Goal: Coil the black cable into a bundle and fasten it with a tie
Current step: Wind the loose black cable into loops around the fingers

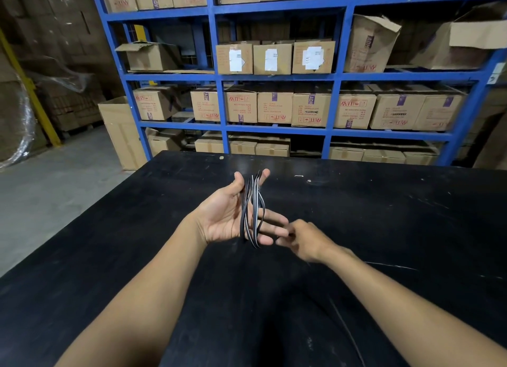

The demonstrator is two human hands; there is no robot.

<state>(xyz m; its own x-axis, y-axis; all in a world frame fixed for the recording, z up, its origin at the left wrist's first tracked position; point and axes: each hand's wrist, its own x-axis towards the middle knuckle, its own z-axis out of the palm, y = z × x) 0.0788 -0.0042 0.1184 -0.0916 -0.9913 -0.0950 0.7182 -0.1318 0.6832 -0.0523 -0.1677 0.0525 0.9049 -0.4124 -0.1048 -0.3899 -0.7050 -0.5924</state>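
Note:
My left hand (225,215) is held palm up over the black table (384,215), fingers spread. Several loops of the black cable (252,210) are wound around it, running from between thumb and forefinger down past the little finger. My right hand (304,240) is just right of the left fingertips, its fingers pinched together, seemingly on a strand of cable. A loose length of cable (348,331) trails toward me across the table, between my forearms. No tie is visible.
A blue shelving rack (223,97) packed with cardboard boxes stands behind the table's far edge. A tall cardboard box (120,130) leans by its left post. Grey concrete floor (55,180) lies to the left, with wrapped pallets beyond.

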